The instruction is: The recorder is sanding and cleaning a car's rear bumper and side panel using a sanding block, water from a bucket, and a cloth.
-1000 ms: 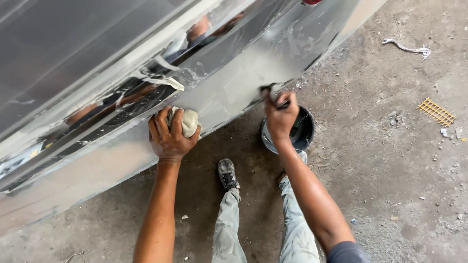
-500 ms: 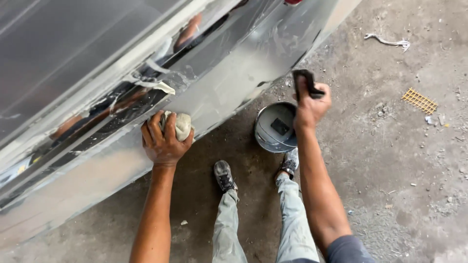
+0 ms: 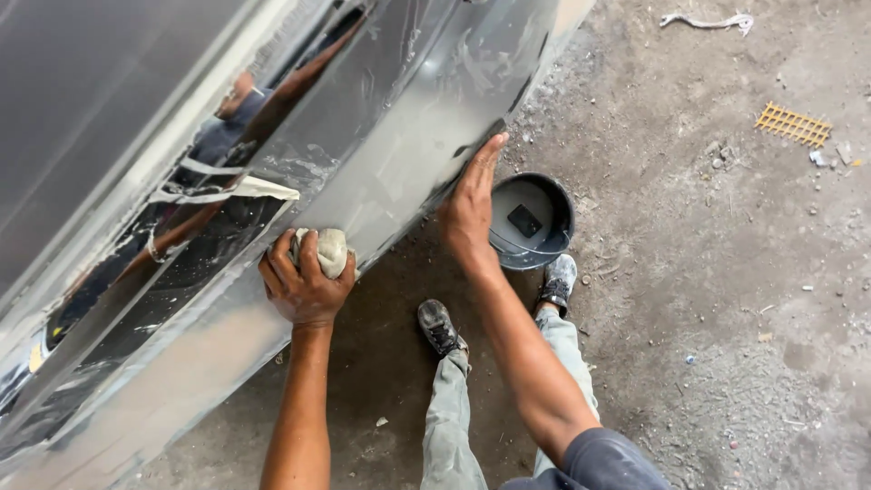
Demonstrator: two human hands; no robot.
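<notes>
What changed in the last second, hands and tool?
The right hand let go of the dark scraper, which now lies in the grey bucket, and moved back to lie flat and empty on the shiny car panel. The left hand stayed pressing the wadded cloth to the panel; bucket and feet unchanged.

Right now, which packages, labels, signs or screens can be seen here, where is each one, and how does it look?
Bucket: the only container; on the concrete floor beside the right hand, round, dark rim, grey inside, with a small dark flat piece lying in it.
Labels, signs, screens: none can be seen.
Tape strips: pale, stuck on the shiny grey car panel, above the left hand, which presses a grey cloth to the panel.
</notes>
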